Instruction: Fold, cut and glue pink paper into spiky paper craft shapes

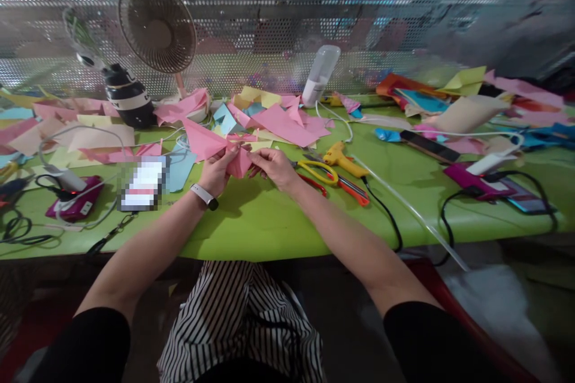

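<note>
Above the green table, my two hands meet at a folded piece of pink paper. My left hand is closed on its left side, fingers curled around the folds. On the right edge, the fingertips of my right hand pinch the same paper. A larger pink sheet spreads up and to the left behind my left hand; whether it joins the held piece I cannot tell. Just right of my right hand lie yellow-handled scissors, red-handled pliers and a yellow glue gun.
Coloured paper scraps cover the back of the green table. A fan, a black bottle and a clear-topped device stand there. A phone and purple power strips with cables lie at the sides, with a thin clear rod overhanging the front edge.
</note>
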`<state>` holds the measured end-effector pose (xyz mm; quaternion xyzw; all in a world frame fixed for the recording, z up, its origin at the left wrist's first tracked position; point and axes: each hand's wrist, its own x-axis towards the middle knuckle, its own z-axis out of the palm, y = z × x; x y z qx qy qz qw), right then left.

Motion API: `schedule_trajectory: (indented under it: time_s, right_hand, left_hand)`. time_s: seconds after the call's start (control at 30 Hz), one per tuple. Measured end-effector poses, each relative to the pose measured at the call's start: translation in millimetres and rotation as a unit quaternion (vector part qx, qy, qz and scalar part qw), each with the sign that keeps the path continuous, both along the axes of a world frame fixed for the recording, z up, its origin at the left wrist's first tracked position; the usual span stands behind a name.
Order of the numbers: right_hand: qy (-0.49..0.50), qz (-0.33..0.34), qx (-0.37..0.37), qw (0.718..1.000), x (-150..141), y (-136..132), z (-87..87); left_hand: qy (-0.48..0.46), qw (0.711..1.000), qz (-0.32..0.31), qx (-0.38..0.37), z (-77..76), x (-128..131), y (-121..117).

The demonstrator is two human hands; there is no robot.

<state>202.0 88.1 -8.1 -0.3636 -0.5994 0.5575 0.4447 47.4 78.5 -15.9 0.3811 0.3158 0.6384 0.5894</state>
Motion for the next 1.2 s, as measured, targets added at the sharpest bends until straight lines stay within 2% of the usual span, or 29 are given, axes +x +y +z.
schedule_trajectory:
  time_s: [0.23,0.57,0.8,0.97,1.2]
  right_hand:
    - [0.017,-0.027,0.013,0.999,-1,0,6.6]
    - [0.029,-0.03,0.04,0.998,-1,5,0.0]
    - [0.014,-0.107,0.079,0.991,3,9,-5.7]
    - [0.049,-0.115,0.037,0.991,-2,7,-6.5]
    - [0.127,-0.098,-0.053,0.986,-6,3,-3.6]
  left_hand:
    - [-0.001,1.0,-0.001,0.005,-2.0,0,0]
    - [-0.002,1.0,-0.004,-0.008,-0.8,1,-2]
    - [0.117,0.987,-0.073,-0.085,0.8,0,-9]
    - [0.128,0.983,-0.085,-0.097,-1.7,-1,-9]
    - [0.123,0.988,-0.075,-0.06,2.8,3,-13]
